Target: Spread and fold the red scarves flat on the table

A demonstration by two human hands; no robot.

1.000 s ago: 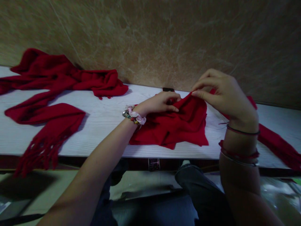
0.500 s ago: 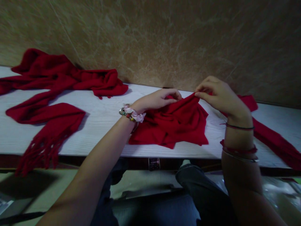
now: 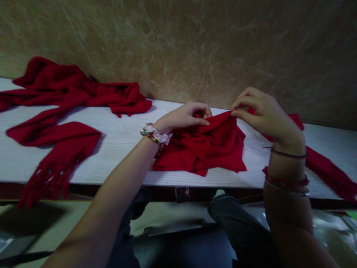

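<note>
A piece of soft red cloth [image 3: 206,149] lies crumpled on the white bench, its far edge lifted between my hands. My left hand [image 3: 186,117] is closed on that edge at the left, thumb on the near side and fingers curled behind. At the upper right corner, my right hand [image 3: 256,111] pinches the cloth between thumb and forefinger, holding it a little above the surface. The lifted edge runs fairly straight from one hand to the other. Folds cover the rest of the cloth, and my left wrist hides part of its left side.
A red fringed scarf [image 3: 58,136] lies loosely bunched along the left, its fringe over the front edge. More red fabric [image 3: 329,167] stretches out at the right, partly behind my right wrist. A brown marbled wall [image 3: 178,48] stands behind the white bench [image 3: 119,149].
My left hand has shifted slightly left along the cloth's edge, and the edge between my hands is straighter. My right wrist has moved a little to the right while its pinch stays put.
</note>
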